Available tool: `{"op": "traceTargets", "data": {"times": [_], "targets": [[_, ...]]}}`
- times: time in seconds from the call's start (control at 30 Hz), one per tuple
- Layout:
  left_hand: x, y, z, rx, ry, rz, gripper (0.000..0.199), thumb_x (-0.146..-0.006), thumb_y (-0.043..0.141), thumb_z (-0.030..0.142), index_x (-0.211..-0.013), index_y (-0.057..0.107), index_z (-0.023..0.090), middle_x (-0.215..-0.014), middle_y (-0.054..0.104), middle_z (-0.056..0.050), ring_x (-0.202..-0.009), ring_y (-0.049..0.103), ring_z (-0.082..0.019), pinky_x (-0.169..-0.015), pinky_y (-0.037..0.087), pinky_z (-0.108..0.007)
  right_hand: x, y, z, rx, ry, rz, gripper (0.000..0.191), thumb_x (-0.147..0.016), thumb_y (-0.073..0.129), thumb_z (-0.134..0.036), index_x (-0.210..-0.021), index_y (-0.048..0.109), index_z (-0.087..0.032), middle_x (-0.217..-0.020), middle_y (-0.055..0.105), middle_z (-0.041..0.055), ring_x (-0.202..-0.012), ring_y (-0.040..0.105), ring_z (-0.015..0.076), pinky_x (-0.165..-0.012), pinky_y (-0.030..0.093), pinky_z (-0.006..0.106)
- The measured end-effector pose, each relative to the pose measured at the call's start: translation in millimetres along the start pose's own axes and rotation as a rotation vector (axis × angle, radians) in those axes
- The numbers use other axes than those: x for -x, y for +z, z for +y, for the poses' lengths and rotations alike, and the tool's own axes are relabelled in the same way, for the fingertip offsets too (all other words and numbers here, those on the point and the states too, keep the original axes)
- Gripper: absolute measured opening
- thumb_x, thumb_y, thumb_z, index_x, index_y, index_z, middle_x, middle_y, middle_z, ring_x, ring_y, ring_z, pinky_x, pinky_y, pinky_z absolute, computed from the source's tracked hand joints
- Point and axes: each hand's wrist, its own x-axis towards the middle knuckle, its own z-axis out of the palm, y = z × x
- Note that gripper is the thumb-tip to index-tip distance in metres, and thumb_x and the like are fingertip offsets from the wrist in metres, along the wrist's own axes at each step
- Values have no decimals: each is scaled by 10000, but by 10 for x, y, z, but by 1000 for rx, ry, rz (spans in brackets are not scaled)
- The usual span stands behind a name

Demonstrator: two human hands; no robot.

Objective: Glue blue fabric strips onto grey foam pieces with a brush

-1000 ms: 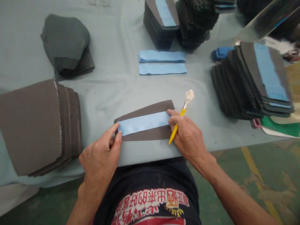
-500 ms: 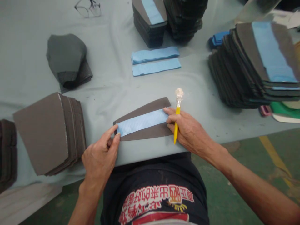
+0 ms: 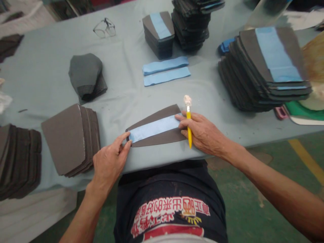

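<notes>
A dark grey panel [image 3: 154,141] lies flat near the table's front edge, with a light blue strip [image 3: 154,129] running lengthwise along its middle. At the strip's left end, my left hand [image 3: 112,155] pinches the end between thumb and forefinger. My right hand [image 3: 202,131] rests its fingertips on the strip's right end and holds a yellow brush [image 3: 189,131] upright against the fingers, its pale, coated bristles pointing away from me. Beyond the panel lie folded blue strips [image 3: 165,65] and one more blue strip [image 3: 167,77].
Stacks of grey panels stand at the left [image 3: 65,141], the far left [image 3: 22,162], the back [image 3: 158,37] and the right [image 3: 263,74]. A folded grey cloth piece [image 3: 86,76] and eyeglasses [image 3: 105,28] lie at the back left.
The camera view has shifted, showing more of the table's back and left. Both hands stay at the strip's ends, and the brush remains in my right hand.
</notes>
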Motion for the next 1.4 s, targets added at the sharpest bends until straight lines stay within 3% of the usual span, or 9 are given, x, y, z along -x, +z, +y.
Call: {"op": "traceTargets", "data": {"times": [0.2,0.47,0.6,0.73,0.93,1.07,1.17,1.27,1.4], "targets": [[-62,-37,-77,156,1,-47,564,-948,483,571,-1389,731,323,-685,662,18,-662,650,-219,-650,363,-316,48,-76,94,70,25,17,104,-1043,601,-199,-1129,635,-247,-1493,708,118,-1267,696,325,-1107,559,631],[-13,42,-197,345,28,3,659,-931,471,667,-1361,725,238,-627,599,46,-577,597,-190,-615,418,-319,89,-80,99,52,95,111,146,-1066,550,-229,-1208,577,-251,-1423,742,139,-1374,686,312,-1088,618,586],[94,90,-140,332,25,246,537,-989,523,546,-1359,706,204,-891,762,-24,-740,689,-217,-779,513,-354,180,-87,-97,72,219,218,121,-1076,572,-288,-1193,578,-257,-1354,774,152,-1272,754,313,-1036,656,561],[37,144,-5,234,268,445,444,-1092,452,375,-1361,675,101,-1194,773,-153,-1058,734,-278,-1006,555,-406,321,-9,-346,137,314,288,150,-1070,607,-349,-1179,585,-247,-1326,786,165,-1224,772,338,-986,668,568],[-175,246,113,217,346,335,467,-1105,369,332,-1393,658,104,-1288,754,-165,-1198,672,-335,-1083,538,-496,343,91,-522,207,388,303,170,-1055,633,-389,-1137,588,-248,-1294,795,178,-1174,781,353,-947,659,585],[158,264,156,271,364,296,412,-1113,416,359,-1376,652,147,-1211,773,-133,-1130,699,-317,-1026,574,-490,253,116,-540,215,405,296,160,-1035,661,-351,-1134,592,-245,-1289,796,176,-1197,771,344,-994,642,584],[641,274,118,368,258,278,363,-1116,461,424,-1348,653,221,-1150,795,-72,-1045,753,-254,-1009,597,-418,223,147,-538,209,378,285,166,-1024,684,-309,-1147,594,-246,-1289,799,159,-1214,764,332,-1016,631,570],[1071,301,16,414,-15,219,407,-1071,504,586,-1288,685,293,-1036,824,-14,-865,794,-218,-852,639,-357,219,183,-546,211,285,272,189,-1004,707,-249,-1155,594,-247,-1292,800,139,-1222,758,318,-1028,623,542],[1254,337,-89,594,-306,61,588,-926,598,750,-1279,684,287,-1044,858,-26,-873,834,-247,-783,690,-349,190,224,-549,165,220,232,199,-1001,707,-226,-1157,584,-243,-1299,799,133,-1234,745,310,-1039,612,527]]}}
